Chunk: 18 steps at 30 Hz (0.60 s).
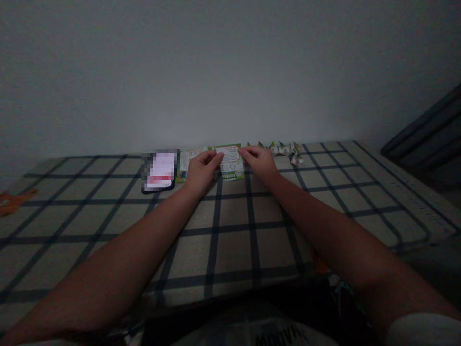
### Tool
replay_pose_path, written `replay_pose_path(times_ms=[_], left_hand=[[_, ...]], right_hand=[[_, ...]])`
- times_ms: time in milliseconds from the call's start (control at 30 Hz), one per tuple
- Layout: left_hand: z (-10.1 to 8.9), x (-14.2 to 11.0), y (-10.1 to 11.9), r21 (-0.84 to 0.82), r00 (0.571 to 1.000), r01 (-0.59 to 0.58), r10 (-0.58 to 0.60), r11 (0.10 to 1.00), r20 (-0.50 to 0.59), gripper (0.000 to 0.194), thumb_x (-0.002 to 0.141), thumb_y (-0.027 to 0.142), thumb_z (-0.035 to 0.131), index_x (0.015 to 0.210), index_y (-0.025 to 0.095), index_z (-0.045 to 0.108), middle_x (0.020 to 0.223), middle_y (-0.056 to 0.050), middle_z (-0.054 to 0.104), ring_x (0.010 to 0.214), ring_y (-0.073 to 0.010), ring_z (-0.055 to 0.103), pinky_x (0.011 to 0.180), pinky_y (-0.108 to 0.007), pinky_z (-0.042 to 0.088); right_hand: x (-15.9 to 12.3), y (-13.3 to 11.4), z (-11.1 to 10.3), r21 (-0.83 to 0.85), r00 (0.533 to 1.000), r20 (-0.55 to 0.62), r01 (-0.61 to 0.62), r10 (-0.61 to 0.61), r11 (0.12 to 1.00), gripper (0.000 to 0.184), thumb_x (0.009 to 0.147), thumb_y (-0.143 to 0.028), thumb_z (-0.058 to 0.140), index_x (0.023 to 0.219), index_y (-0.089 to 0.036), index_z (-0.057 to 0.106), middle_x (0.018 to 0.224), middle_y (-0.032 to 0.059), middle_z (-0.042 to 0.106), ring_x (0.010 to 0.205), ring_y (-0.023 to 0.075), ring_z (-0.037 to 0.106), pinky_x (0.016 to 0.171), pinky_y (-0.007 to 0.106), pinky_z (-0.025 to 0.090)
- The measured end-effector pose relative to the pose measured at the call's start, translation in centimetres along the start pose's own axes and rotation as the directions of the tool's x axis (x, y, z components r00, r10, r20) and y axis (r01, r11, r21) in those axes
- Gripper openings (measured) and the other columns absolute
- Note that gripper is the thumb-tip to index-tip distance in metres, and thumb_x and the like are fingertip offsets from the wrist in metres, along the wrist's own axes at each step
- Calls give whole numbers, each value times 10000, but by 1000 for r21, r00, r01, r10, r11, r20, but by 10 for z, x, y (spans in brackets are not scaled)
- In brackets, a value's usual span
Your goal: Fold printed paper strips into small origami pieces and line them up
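Note:
A printed green and white paper sheet (231,166) is held up between my two hands above the checked cloth. Thumb and fingers of my left hand (204,169) pinch its left edge. On the opposite side, my right hand (260,161) pinches the upper right edge. Behind and beside my left hand lies more printed paper (184,161), partly covered by that hand; I cannot tell whether it is a separate sheet. Several small folded paper pieces (284,149) sit just past my right hand, some of them hidden by it.
A phone (160,170) with a blurred, lit screen lies left of the papers. The table carries a checked tablecloth (234,235) and meets a plain wall (230,72). An orange item (16,202) is at the far left edge, and dark folded fabric (428,129) at the right.

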<state>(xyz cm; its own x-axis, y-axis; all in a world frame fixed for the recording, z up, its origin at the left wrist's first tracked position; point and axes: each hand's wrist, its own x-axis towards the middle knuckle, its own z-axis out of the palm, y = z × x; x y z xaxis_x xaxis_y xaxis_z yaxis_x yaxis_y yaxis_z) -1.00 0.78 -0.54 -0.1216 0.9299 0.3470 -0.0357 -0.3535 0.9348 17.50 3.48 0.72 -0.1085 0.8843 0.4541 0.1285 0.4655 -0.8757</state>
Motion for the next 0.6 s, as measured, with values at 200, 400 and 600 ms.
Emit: replay_pose_path(times_ms=[200, 400, 600], left_hand=[[1, -2, 5, 9, 1000, 13, -13, 1000, -9, 399, 727, 521, 793, 900, 165, 742, 916, -79, 761, 817, -203, 704, 814, -364, 574], [-1, 0, 2, 32, 999, 12, -11, 999, -33, 365, 699, 512, 815, 816, 176, 729, 808, -50, 740, 738, -188, 684, 733, -332, 568], [0, -1, 5, 11, 999, 32, -32, 999, -38, 386, 680, 515, 829, 823, 171, 729, 821, -56, 749, 731, -183, 690, 736, -339, 583]], right_hand=[[-1, 1, 0, -20, 999, 9, 41, -41, 999, 349, 816, -505, 671, 807, -165, 749, 654, 6, 657, 589, 108, 531, 557, 243, 417], [-1, 1, -1, -61, 999, 5, 46, -45, 997, 335, 842, -471, 652, 829, -155, 761, 636, 5, 641, 596, 112, 526, 553, 244, 397], [-3, -3, -2, -92, 998, 14, 67, -66, 994, 312, 864, -431, 629, 851, -155, 774, 683, 20, 680, 605, 115, 541, 567, 247, 422]])
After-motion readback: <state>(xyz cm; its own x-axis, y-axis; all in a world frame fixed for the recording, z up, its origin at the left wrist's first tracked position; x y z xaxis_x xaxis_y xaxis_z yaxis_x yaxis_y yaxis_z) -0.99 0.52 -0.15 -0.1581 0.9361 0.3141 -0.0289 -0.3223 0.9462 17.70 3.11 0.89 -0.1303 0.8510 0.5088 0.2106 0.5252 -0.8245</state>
